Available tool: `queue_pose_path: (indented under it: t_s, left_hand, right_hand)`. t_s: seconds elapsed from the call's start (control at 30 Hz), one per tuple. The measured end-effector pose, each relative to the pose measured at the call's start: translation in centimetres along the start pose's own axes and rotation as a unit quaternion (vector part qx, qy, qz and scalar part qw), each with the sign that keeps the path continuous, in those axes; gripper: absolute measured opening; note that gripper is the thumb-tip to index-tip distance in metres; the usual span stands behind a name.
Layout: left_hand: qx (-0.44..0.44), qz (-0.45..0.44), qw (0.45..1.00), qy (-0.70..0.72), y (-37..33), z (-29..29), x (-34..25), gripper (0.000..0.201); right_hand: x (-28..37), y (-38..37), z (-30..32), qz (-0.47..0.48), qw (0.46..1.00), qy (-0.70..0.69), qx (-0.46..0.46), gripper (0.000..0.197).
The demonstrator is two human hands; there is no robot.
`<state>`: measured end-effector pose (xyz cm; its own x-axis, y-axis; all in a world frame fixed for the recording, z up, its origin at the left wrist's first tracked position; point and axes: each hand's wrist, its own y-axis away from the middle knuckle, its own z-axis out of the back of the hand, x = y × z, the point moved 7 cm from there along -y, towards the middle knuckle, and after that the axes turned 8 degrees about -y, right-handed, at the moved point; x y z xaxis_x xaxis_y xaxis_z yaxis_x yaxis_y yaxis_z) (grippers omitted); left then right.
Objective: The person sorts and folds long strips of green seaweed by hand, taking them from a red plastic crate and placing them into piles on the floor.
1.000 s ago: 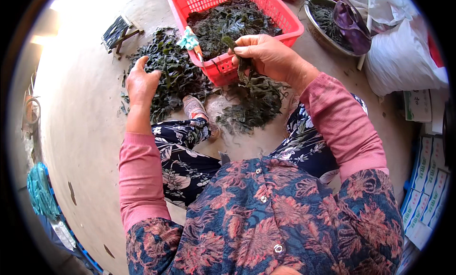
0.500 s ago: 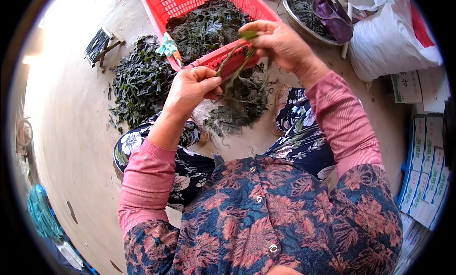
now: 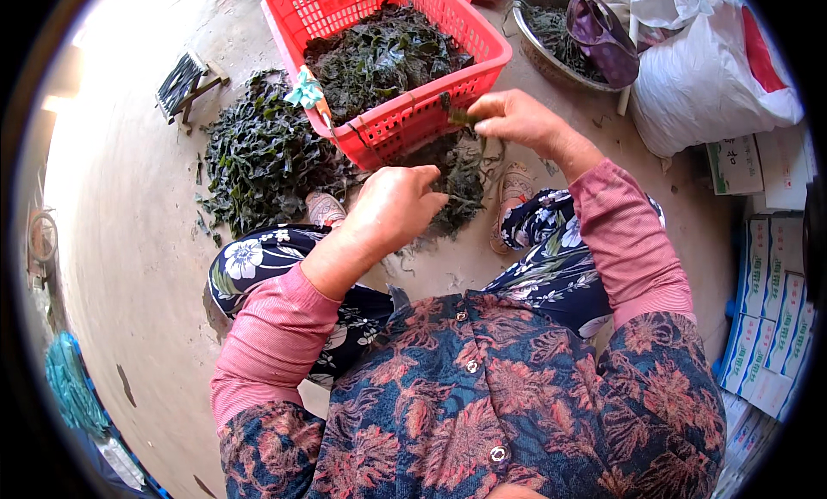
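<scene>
Two containers hold dark seaweed on a concrete floor (image 3: 155,266): a red slotted basket (image 3: 482,66), its seaweed heap (image 3: 388,55) sitting below the rim, and a round metal bowl (image 3: 544,59) just beyond it to the right, filled with finer dark strands (image 3: 551,32) and topped at one side by a purple bag (image 3: 606,38). An orange-handled item wrapped in pale teal material (image 3: 306,92) rests against the basket's near left corner. A broad pile of leafy seaweed (image 3: 250,159) spreads left of the basket; a smaller pile (image 3: 457,184) lies in front of it, between the seated person's shoes.

The right hand (image 3: 521,124), palm down at the end of a raised, bent forearm, pinches a seaweed strip (image 3: 462,117) between thumb and fingers just in front of the basket's near wall. Lower and nearer the body, the left hand (image 3: 396,208) reaches across, back upward, thumb and forefinger parted with a visible gap; whether its hidden fingers grip anything cannot be told.
</scene>
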<state>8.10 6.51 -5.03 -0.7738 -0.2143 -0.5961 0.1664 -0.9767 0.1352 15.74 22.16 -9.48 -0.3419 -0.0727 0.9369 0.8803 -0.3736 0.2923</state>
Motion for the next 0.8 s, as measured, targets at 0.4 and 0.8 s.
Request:
queue_pose_path:
  t_s: [0.4,0.8]
  left_hand:
    - [0.073,-0.183,0.979,-0.051,1.9,4.4,-3.2,0.019]
    - [0.114,-0.215,0.970,0.000,2.0,5.4,-1.6,0.026]
  right_hand:
    - [5.8,-6.4,1.2,0.070,0.987,0.141,-0.038,0.017]
    - [-3.1,-21.3,2.8,-0.152,0.917,0.310,-0.199,0.035]
